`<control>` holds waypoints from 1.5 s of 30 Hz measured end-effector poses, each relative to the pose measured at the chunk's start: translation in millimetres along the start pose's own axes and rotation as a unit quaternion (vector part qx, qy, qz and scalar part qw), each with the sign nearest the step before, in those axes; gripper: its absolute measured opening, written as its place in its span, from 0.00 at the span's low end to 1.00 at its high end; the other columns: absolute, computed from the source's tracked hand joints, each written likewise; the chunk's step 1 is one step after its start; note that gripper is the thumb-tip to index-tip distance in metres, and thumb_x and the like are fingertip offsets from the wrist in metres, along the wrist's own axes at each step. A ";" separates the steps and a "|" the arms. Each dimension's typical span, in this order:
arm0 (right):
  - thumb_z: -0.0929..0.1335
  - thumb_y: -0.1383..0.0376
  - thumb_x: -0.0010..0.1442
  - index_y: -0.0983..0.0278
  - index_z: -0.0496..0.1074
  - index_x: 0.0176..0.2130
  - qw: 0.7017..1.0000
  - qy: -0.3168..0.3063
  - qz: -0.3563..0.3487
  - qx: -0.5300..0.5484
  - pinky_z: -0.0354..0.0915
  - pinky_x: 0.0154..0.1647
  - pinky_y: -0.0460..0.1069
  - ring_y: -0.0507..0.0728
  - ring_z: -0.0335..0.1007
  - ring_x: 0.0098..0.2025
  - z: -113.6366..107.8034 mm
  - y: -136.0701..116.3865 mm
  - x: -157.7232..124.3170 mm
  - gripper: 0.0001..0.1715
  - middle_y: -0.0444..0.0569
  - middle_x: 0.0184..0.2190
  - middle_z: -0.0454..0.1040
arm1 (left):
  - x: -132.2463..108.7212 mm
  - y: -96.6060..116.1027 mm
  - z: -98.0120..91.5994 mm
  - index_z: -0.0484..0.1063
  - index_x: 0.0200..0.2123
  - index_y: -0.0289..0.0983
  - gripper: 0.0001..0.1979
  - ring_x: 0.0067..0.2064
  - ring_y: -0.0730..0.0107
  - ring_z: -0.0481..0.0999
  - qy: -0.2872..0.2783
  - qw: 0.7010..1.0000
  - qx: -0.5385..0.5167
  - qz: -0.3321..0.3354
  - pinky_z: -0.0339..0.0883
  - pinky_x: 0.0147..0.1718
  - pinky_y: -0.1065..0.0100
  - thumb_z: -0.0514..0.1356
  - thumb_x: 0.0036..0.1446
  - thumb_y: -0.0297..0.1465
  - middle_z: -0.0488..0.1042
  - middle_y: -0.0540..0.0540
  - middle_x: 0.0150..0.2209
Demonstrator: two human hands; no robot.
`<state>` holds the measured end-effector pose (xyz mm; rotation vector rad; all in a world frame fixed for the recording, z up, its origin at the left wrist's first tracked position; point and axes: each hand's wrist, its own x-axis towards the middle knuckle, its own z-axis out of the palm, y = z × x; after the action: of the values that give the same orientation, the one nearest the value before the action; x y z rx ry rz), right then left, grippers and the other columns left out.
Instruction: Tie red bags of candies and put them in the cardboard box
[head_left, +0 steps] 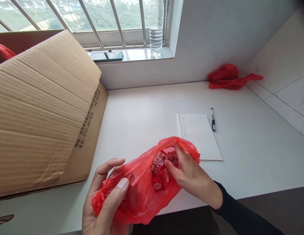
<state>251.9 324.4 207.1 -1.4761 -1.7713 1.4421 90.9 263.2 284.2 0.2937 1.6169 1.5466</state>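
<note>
A thin red plastic bag (139,192) is held up in front of me at the table's near edge, its mouth facing right. My left hand (105,195) is wrapped round the bag's left end, thumb on the near side and fingers behind. Reaching into the mouth, my right hand (186,169) has its thumb and fingers closed at a small red-and-white printed packet (160,159); some of its fingertips are hidden by the bag. Another small red packet (158,182) with a round pale mark lies lower inside the bag.
A large cardboard box (44,124) with an open flap stands at left, red plastic inside. A notepad (201,137) and pen (213,120) lie on the white table (137,114). Another red bag (225,76) is in the back corner. The windowsill holds a phone (106,56) and water bottle (156,29).
</note>
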 end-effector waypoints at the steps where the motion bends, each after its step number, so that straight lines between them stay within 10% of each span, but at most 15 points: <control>1: 0.62 0.65 0.68 0.57 0.62 0.51 1.000 -0.001 -0.003 -0.018 0.68 0.36 0.54 0.57 0.75 0.34 0.6 1.2 -0.2 0.11 0.42 0.34 0.76 | 3.2 -1.8 -1.2 0.79 0.40 0.44 0.20 0.28 0.72 0.77 0.011 1.000 -0.008 0.019 0.74 0.27 0.77 0.74 0.40 0.34 0.78 0.52 0.31; 7: 0.60 0.68 0.68 0.55 0.65 0.57 0.995 0.001 -0.045 -0.090 0.68 0.29 0.51 0.56 0.73 0.27 -4.4 0.9 -3.0 0.20 0.41 0.26 0.73 | 14.5 -9.1 -10.2 0.80 0.40 0.43 0.20 0.30 0.76 0.78 0.048 0.996 -0.042 0.064 0.75 0.32 0.82 0.75 0.41 0.33 0.78 0.54 0.34; 15: 0.60 0.61 0.71 0.55 0.62 0.62 0.986 0.001 -0.083 -0.144 0.75 0.48 0.63 0.66 0.78 0.52 4.8 15.8 -12.9 0.22 0.56 0.59 0.74 | 15.8 -13.4 -15.4 0.79 0.43 0.45 0.23 0.30 0.65 0.80 0.006 0.999 -0.012 0.029 0.75 0.24 0.74 0.76 0.40 0.37 0.78 0.50 0.31; 22: 0.62 0.62 0.70 0.57 0.59 0.63 0.991 -0.031 -0.071 -0.112 0.73 0.38 0.57 0.61 0.78 0.38 11.6 8.8 -2.5 0.24 0.47 0.38 0.78 | 15.7 -16.6 -19.7 0.79 0.44 0.45 0.24 0.30 0.63 0.79 -0.010 1.000 -0.009 0.012 0.76 0.24 0.71 0.76 0.41 0.38 0.77 0.49 0.31; 36: 0.65 0.60 0.69 0.54 0.69 0.51 0.995 -0.073 0.030 0.062 0.76 0.45 0.54 0.57 0.80 0.41 -2.6 4.8 -6.0 0.12 0.43 0.38 0.80 | 15.9 -16.4 -21.5 0.80 0.44 0.45 0.25 0.29 0.64 0.79 0.009 1.000 -0.017 0.001 0.74 0.21 0.74 0.76 0.40 0.37 0.78 0.48 0.32; 45: 0.62 0.65 0.69 0.54 0.63 0.66 0.978 0.052 -0.067 -0.192 0.78 0.42 0.59 0.66 0.77 0.51 12.5 15.3 -9.3 0.27 0.54 0.56 0.75 | 17.2 -18.9 -18.7 0.80 0.43 0.44 0.22 0.30 0.66 0.80 -0.003 1.000 -0.023 0.014 0.74 0.24 0.75 0.76 0.42 0.34 0.77 0.49 0.31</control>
<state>251.9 309.1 191.5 -1.5442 -2.1201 0.9747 74.5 257.9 257.6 0.2951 1.5762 1.6006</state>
